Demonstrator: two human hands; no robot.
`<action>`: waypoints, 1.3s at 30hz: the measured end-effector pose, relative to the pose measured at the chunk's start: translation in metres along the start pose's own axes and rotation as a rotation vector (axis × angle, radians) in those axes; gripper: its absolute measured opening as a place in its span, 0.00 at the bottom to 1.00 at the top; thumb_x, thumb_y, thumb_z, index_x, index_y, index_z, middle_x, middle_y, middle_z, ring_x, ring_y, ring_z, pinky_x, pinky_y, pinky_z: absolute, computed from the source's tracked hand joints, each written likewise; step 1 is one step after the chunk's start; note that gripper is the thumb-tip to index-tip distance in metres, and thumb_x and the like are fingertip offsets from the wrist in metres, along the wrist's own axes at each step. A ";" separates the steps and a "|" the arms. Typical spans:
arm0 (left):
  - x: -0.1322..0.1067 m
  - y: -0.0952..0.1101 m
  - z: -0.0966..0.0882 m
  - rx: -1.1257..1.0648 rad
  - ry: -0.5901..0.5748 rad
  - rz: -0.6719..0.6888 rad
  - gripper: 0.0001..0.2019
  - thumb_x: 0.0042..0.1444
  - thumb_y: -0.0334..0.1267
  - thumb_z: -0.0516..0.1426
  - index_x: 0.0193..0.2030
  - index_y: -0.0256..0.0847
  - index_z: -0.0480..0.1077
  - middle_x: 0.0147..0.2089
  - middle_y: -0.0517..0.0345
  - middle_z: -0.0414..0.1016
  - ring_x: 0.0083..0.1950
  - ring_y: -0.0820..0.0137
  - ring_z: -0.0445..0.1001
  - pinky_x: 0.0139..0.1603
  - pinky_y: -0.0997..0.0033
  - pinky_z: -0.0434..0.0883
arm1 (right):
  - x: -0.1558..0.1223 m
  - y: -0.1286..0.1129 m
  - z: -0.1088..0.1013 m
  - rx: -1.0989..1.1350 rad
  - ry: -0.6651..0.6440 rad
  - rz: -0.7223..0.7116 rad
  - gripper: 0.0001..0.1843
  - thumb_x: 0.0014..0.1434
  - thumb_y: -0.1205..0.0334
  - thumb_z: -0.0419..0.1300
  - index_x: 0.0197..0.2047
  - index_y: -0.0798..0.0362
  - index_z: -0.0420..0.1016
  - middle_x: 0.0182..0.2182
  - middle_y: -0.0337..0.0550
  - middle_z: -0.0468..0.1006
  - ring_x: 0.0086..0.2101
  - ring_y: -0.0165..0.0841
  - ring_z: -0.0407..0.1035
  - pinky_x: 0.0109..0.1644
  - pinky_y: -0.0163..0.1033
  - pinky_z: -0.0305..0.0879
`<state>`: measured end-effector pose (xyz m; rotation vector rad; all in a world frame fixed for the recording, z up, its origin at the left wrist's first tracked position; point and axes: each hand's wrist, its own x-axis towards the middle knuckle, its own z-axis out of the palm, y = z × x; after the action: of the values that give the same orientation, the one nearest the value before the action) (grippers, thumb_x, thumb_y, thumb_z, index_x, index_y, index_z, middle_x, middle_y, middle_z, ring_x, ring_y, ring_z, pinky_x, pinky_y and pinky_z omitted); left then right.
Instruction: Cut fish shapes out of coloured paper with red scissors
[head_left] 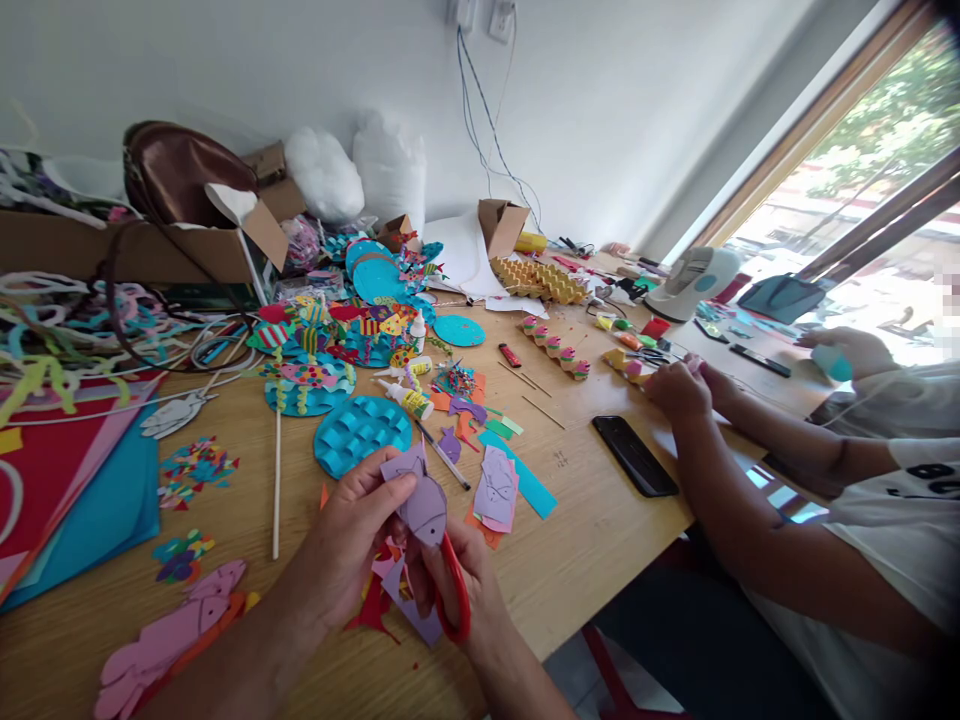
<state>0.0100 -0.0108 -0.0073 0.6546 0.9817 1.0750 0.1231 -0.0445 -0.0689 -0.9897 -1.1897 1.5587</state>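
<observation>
Above wooden table point(559, 565), near front edge: your left hand point(364, 525) pinches purple paper fish point(422, 505) between thumb and fingers, likely steadying it for blades; your right hand point(481, 585) grips red-handled scissors point(461, 592), blades hidden. Paper scraps point(370, 608) lie beneath, probably fallen trimmings.

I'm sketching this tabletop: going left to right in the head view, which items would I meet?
Blue paper sheets, coloured paper bits, pale wooden stick, purple paper fish, red scissor handles, blue paper strip, black phone.
</observation>
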 end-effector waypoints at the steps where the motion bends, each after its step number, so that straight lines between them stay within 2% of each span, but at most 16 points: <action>1: 0.000 0.000 0.000 0.002 -0.003 -0.001 0.11 0.39 0.40 0.65 0.25 0.41 0.66 0.20 0.68 0.67 0.19 0.79 0.60 0.20 0.79 0.60 | 0.000 0.000 0.000 -0.002 0.002 0.005 0.33 0.54 0.31 0.53 0.31 0.56 0.72 0.12 0.31 0.60 0.12 0.23 0.50 0.17 0.30 0.47; 5: 0.000 0.002 -0.001 0.021 -0.025 0.005 0.11 0.39 0.40 0.64 0.24 0.40 0.66 0.19 0.68 0.67 0.19 0.79 0.59 0.20 0.79 0.60 | 0.000 -0.002 0.000 -0.011 0.006 -0.006 0.32 0.53 0.31 0.54 0.28 0.56 0.71 0.12 0.31 0.61 0.12 0.22 0.50 0.17 0.29 0.47; 9: 0.000 0.002 -0.003 0.026 -0.043 0.003 0.10 0.41 0.39 0.64 0.25 0.41 0.66 0.19 0.68 0.67 0.19 0.79 0.58 0.20 0.80 0.60 | 0.000 -0.005 0.001 -0.012 0.010 0.010 0.33 0.53 0.31 0.53 0.30 0.57 0.72 0.12 0.30 0.60 0.12 0.22 0.50 0.17 0.29 0.46; 19: 0.002 0.006 -0.002 0.030 -0.018 -0.012 0.11 0.38 0.40 0.65 0.25 0.41 0.66 0.19 0.68 0.66 0.18 0.80 0.58 0.19 0.80 0.59 | 0.000 -0.007 0.001 -0.021 0.011 0.009 0.34 0.53 0.31 0.53 0.30 0.57 0.74 0.11 0.31 0.60 0.12 0.22 0.49 0.16 0.29 0.46; 27: -0.001 0.005 -0.006 0.080 -0.079 -0.068 0.12 0.40 0.40 0.64 0.25 0.40 0.65 0.19 0.67 0.67 0.19 0.80 0.58 0.19 0.81 0.59 | 0.000 -0.009 -0.002 -0.051 0.007 -0.013 0.29 0.59 0.37 0.53 0.35 0.57 0.77 0.13 0.31 0.62 0.14 0.23 0.53 0.19 0.29 0.51; 34: 0.000 0.003 -0.010 0.119 -0.122 -0.070 0.11 0.44 0.42 0.63 0.26 0.41 0.64 0.19 0.68 0.65 0.18 0.80 0.57 0.19 0.81 0.56 | -0.001 -0.010 0.000 -0.033 0.010 -0.008 0.29 0.59 0.37 0.52 0.31 0.57 0.75 0.12 0.32 0.61 0.13 0.22 0.51 0.18 0.28 0.49; 39: 0.002 0.006 -0.012 0.146 -0.174 -0.071 0.10 0.45 0.41 0.62 0.26 0.40 0.65 0.19 0.68 0.65 0.20 0.80 0.58 0.20 0.80 0.57 | -0.004 -0.009 -0.002 -0.017 0.006 -0.008 0.29 0.58 0.37 0.53 0.25 0.56 0.69 0.12 0.31 0.60 0.13 0.21 0.50 0.16 0.27 0.47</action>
<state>-0.0032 -0.0068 -0.0084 0.8130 0.9309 0.8743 0.1279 -0.0463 -0.0607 -0.9991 -1.2028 1.5410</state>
